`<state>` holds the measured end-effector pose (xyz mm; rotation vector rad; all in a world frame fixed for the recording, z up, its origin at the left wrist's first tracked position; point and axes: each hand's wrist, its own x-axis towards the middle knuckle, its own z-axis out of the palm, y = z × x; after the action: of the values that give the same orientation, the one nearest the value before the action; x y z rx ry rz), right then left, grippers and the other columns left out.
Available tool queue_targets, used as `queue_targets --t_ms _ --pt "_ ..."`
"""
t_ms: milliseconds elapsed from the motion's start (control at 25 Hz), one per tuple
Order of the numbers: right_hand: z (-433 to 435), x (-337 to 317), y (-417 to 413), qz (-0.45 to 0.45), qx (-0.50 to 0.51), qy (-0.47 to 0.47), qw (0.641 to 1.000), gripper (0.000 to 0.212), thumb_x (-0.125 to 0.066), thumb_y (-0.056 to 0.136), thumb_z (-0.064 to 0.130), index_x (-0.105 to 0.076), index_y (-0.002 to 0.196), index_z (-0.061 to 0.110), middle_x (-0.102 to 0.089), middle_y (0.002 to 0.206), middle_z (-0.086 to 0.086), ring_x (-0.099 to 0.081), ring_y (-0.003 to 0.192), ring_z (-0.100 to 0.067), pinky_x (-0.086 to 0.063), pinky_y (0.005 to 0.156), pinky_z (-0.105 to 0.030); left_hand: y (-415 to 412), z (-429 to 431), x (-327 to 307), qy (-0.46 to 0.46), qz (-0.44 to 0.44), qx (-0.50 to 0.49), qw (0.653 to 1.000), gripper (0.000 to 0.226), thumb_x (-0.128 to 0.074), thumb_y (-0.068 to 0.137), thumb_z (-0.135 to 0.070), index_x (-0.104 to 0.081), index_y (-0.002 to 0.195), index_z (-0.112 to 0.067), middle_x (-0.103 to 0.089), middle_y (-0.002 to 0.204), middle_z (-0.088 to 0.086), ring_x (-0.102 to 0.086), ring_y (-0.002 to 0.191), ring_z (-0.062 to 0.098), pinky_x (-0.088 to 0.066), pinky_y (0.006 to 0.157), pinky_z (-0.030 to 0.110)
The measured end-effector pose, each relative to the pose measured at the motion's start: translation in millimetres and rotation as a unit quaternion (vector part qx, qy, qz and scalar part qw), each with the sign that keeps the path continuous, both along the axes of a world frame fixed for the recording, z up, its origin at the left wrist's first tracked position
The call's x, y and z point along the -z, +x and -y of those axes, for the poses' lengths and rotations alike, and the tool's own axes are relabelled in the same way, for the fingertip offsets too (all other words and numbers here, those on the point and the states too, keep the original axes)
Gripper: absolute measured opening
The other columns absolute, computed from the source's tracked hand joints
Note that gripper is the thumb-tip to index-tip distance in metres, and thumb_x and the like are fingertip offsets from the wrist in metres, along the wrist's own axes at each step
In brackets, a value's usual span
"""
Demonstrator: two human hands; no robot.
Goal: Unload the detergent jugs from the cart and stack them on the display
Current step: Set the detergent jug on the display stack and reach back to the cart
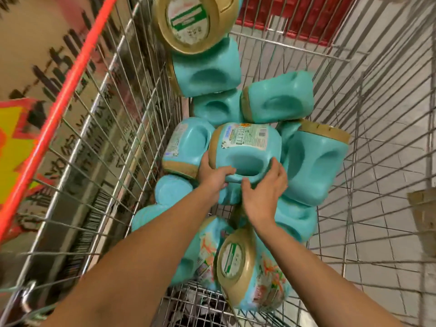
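**One jug gripped on top of the heap**

Holds the held jug (245,147) from both sides. Grips its tan-collared end with the left hand (213,178), fingers curled over the near edge. Cups the opposite near corner with the right hand (264,192), thumb and fingers wrapped round the rim of the moulded hollow. Probably takes two hands because of smooth, bulky sides and likely weight.

Lies on its side, label up, resting on the pile and touching its neighbours. Seems chosen as the topmost and easiest to free without shifting the rest.

Around the held jug, crowded against it on every side and beneath it: the other jugs (278,100), teal, tipped at all angles, apparently dumped loose and not packed. Enclosing them, the wire cart (113,128), with its red rim (70,74) far left of the held jug. Right of the held jug, through the mesh, tiled floor (389,114). No display in view; most of the unloading apparently still ahead.
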<state>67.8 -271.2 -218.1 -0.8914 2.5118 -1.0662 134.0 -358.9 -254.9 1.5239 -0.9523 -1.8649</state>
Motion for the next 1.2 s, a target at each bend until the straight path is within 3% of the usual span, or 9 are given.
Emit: queue_targets --t_ms 120,240,400,560,760,920,1000,1080,1200 --pt "-8 -13 -3 0.03 0.012 -0.028 0.999 0.072 -0.07 0.082 0.014 -0.033 0.143 0.004 -0.033 0.142 -0.02 -0.027 0.133 -0.033 -0.013 0.11 -0.029 9 -6 -14 -0.039 0.009 -0.019 0.999 0.074 -0.075 0.071 -0.002 -0.047 0.131 -0.036 -0.065 0.098 -0.009 -0.064 0.087 0.021 -0.057 0.072 0.038" --pt "-23 -36 -10 0.133 0.001 -0.048 0.99 0.075 -0.071 0.085 0.022 -0.029 0.146 0.008 -0.037 0.146 -0.013 -0.032 0.135 -0.03 -0.021 0.115 -0.038 36 -12 -45 -0.077 0.011 0.001 0.997 0.069 -0.073 0.071 0.006 -0.05 0.12 -0.036 -0.068 0.101 0.0 -0.063 0.08 0.021 -0.054 0.067 0.032" --pt "-55 -95 -15 0.304 -0.037 -0.085 0.948 0.091 -0.077 0.069 0.037 -0.031 0.145 0.021 -0.043 0.144 -0.007 -0.045 0.13 -0.023 -0.036 0.111 -0.045 89 -30 -106 -0.113 -0.029 0.014 0.993 0.075 -0.074 0.063 0.014 -0.058 0.123 -0.026 -0.072 0.104 0.003 -0.067 0.082 0.018 -0.056 0.074 0.032" --pt "-91 -148 -12 0.436 -0.13 -0.091 0.886 0.097 -0.083 0.056 0.036 -0.039 0.141 0.027 -0.062 0.13 -0.001 -0.061 0.116 -0.021 -0.047 0.102 -0.043 134 -61 -170 -0.164 -0.061 0.045 0.984 0.082 -0.08 0.035 -0.006 -0.067 0.112 -0.029 -0.073 0.106 -0.003 -0.067 0.086 0.011 -0.056 0.076 0.026" --pt "-128 -182 12 0.431 -0.184 -0.142 0.872 0.092 -0.085 0.05 0.034 -0.049 0.134 0.025 -0.07 0.118 -0.002 -0.067 0.106 -0.021 -0.055 0.087 -0.036 166 -90 -224 -0.218 -0.135 0.065 0.964 0.083 -0.078 0.042 0.003 -0.066 0.119 -0.027 -0.071 0.115 0.0 -0.067 0.094 0.011 -0.056 0.077 0.023" --pt "-142 -189 52 0.459 -0.166 -0.223 0.844 0.073 -0.079 0.06 0.027 -0.055 0.129 0.021 -0.072 0.114 -0.001 -0.068 0.099 -0.014 -0.054 0.079 -0.023 172 -113 -246 -0.13 -0.262 0.019 0.956 0.084 -0.079 0.061 -0.008 -0.05 0.137 -0.03 -0.067 0.123 -0.001 -0.067 0.1 0.013 -0.058 0.077 0.029" --pt "-145 -199 65 0.428 -0.181 -0.207 0.861 0.066 -0.075 0.064 0.034 -0.053 0.126 0.024 -0.072 0.112 0.008 -0.067 0.1 -0.006 -0.052 0.08 -0.018 178 -121 -256 -0.057 -0.277 0.027 0.959 0.099 -0.089 0.052 -0.019 -0.046 0.141 -0.024 -0.065 0.118 0.003 -0.065 0.097 0.019 -0.059 0.074 0.037" --pt "-145 -213 69 0.367 -0.192 -0.168 0.895 0.051 -0.068 0.071 0.04 -0.053 0.12 0.032 -0.069 0.114 0.015 -0.061 0.104 0.005 -0.046 0.087 -0.012 183 -127 -262 -0.039 -0.254 0.026 0.966 0.086 -0.085 0.056 -0.014 -0.05 0.134 -0.016 -0.063 0.107 0.008 -0.063 0.088 0.021 -0.059 0.067 0.039" --pt "-144 -238 77 0.159 -0.239 -0.076 0.955 0.056 -0.061 0.071 0.061 -0.045 0.123 0.046 -0.048 0.13 0.018 -0.041 0.12 0.009 -0.028 0.101 -0.006 177 -143 -271 -0.081 -0.216 -0.055 0.971 0.074 -0.075 0.064 -0.001 -0.052 0.132 -0.019 -0.066 0.107 0.008 -0.065 0.089 0.019 -0.056 0.077 0.04"
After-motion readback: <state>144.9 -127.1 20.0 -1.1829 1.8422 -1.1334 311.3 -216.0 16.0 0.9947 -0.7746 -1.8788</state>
